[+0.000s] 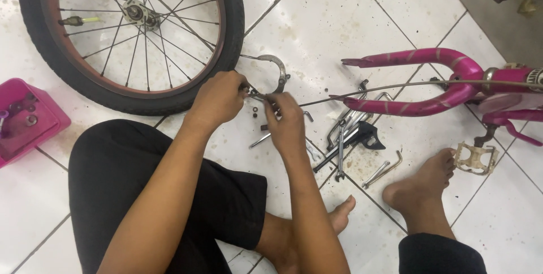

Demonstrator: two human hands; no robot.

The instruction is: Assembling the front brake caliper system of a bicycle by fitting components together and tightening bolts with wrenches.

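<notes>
Nearest the lens: the person's legs in black shorts (pixel 164 195), folded on the white tile floor (pixel 339 19), one bare foot (pixel 421 186) stretched toward the pedal (pixel 474 158).

Biggest thing down there is the wheel (pixel 130 30), lying loose off the bike at upper left, tyre on and spokes intact. Over on the right, the pink frame (pixel 430 81) lies on its side with the fork ends bare, so the wheel is out and nothing has gone back on yet. A pink box (pixel 25 118) with small parts inside sits at the far left.

Now to the action, dead centre: both hands meet just past the tyre's edge on the silver brake caliper (pixel 271 73). The left hand (pixel 218 99) is closed, pinching the caliper's lower end. The right hand (pixel 285 124) is closed too, fingers gripping at the same joint, where the cable (pixel 396 85) from the frame comes in. What exactly sits between the fingertips is hidden.

Down to the small stuff: a pile of spanners (pixel 345 138) beside the right wrist, a few loose bolts (pixel 255 112) under the hands.

My read: strip-down done, brake work in hand, the whole rebuild left.
</notes>
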